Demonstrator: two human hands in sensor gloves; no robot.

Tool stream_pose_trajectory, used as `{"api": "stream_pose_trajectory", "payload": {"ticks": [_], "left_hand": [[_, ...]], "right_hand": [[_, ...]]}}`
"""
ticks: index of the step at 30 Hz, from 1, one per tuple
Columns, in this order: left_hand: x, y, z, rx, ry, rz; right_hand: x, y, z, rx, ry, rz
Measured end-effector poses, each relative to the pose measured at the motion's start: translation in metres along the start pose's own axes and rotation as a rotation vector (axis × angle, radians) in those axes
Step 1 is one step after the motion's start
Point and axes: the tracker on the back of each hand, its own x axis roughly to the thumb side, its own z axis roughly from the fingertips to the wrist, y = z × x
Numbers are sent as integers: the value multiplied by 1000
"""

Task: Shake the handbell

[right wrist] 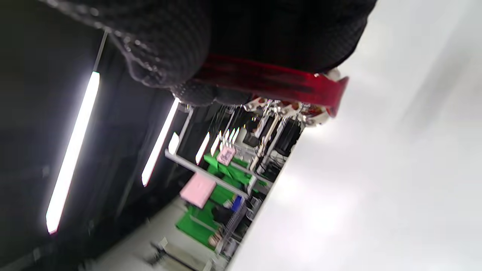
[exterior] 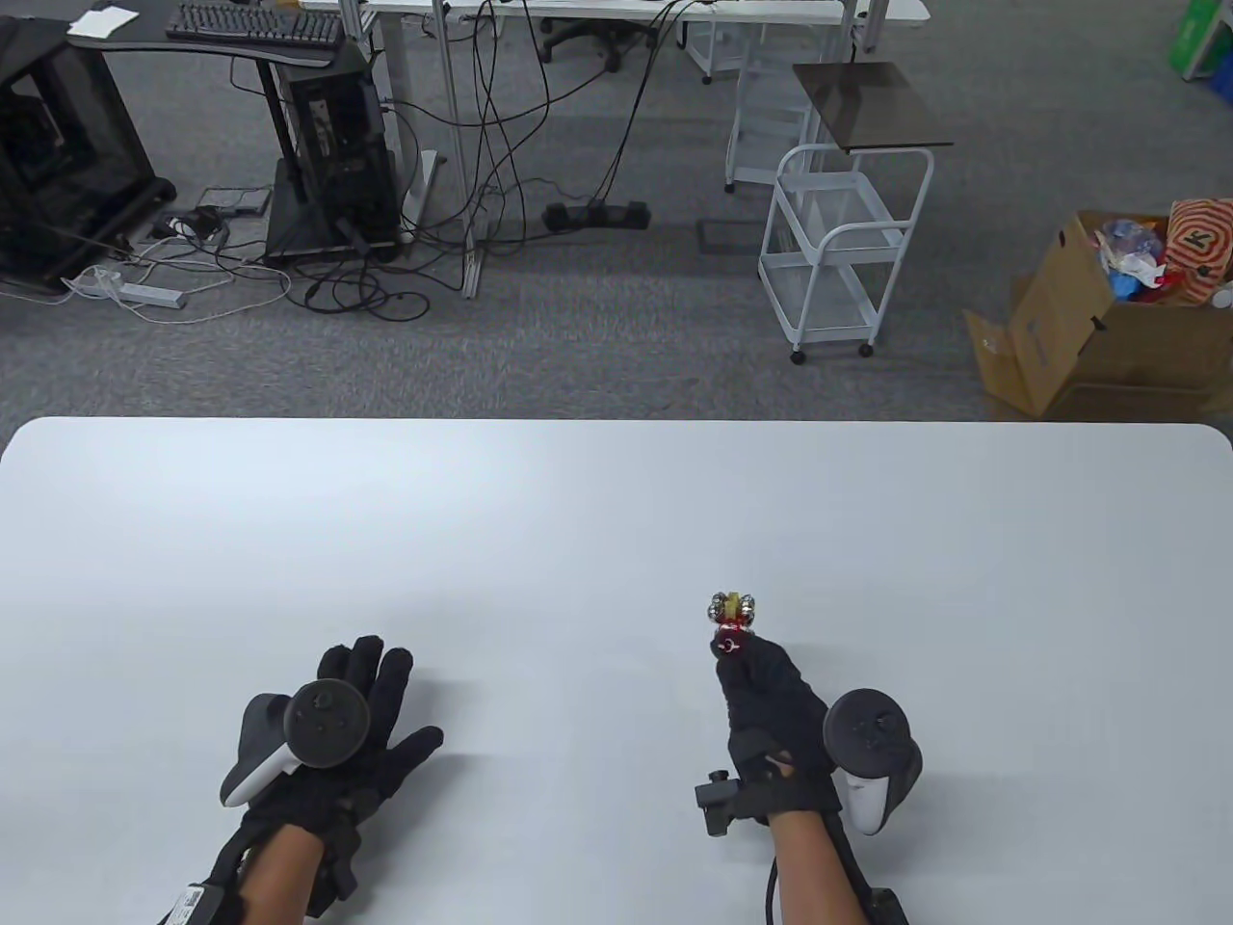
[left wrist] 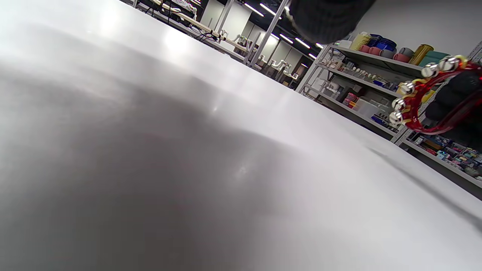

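The handbell (exterior: 731, 621) is a red plastic frame with small silver jingle bells and yellow parts. My right hand (exterior: 761, 684) grips its red handle and holds it above the white table (exterior: 616, 501). In the left wrist view the handbell (left wrist: 416, 99) shows at the right edge, raised off the table, with my right hand's fingers (left wrist: 457, 92) wrapped through the frame. In the right wrist view the red handle (right wrist: 271, 81) runs under my gloved fingers (right wrist: 180, 49). My left hand (exterior: 371, 708) lies flat on the table, fingers spread, holding nothing.
Beyond the table's far edge, on the grey carpet, stand a white cart (exterior: 838, 251), a cardboard box (exterior: 1088, 328) and a desk with cables (exterior: 462, 145). Shelves with goods (left wrist: 376, 75) show in the left wrist view.
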Motion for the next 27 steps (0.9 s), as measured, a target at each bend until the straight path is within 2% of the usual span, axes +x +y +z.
{"api": "stream_pose_trajectory", "payload": {"ticks": [3,9,14,20,23,25,27], "left_hand": [[-2,1,-1,0,9,-3],[-5,4,2,16,12,10],[-3,6,3,28,7,10],[-2,6,3,26,-4,20],[-2,6,4,29,-9,18],[-2,6,3,32,-9,14],[-2,5,4,30,-9,22]], "right_hand": [[16,24,4,88,-64,177],[48,103,14,320,-229,566],[65,144,18,379,-325,878],[69,174,16,435,-308,997],[69,181,19,431,-315,1036],[69,181,20,425,-333,1050],[71,171,19,414,-344,1011]]}}
